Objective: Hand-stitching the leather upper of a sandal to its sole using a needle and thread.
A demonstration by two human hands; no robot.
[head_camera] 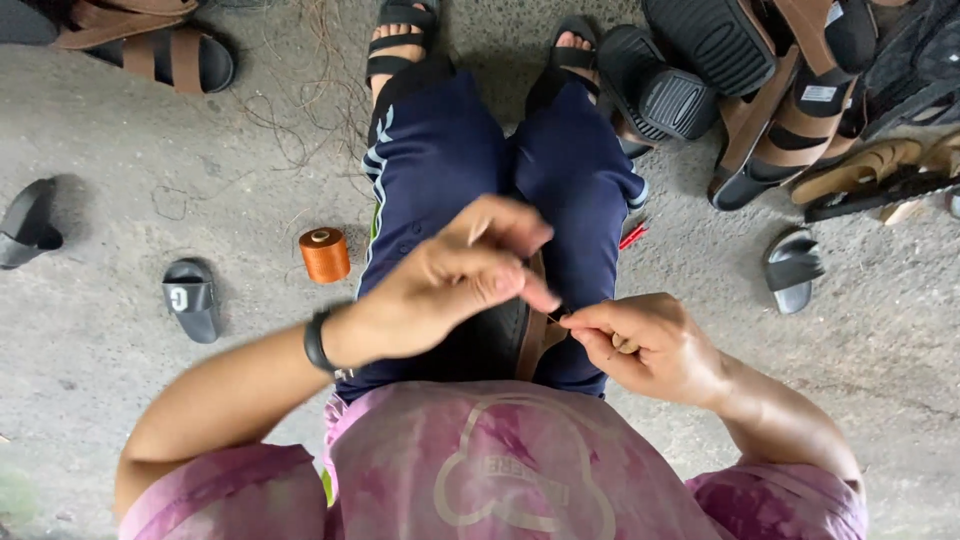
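Left hand fingers pinched at the sandal strap; right hand clenched on something small, can't tell what. Best keep sandal braced on lap, pull steady.

Orange thread spool on concrete floor, small black slide nearby, sandal pile opposite.
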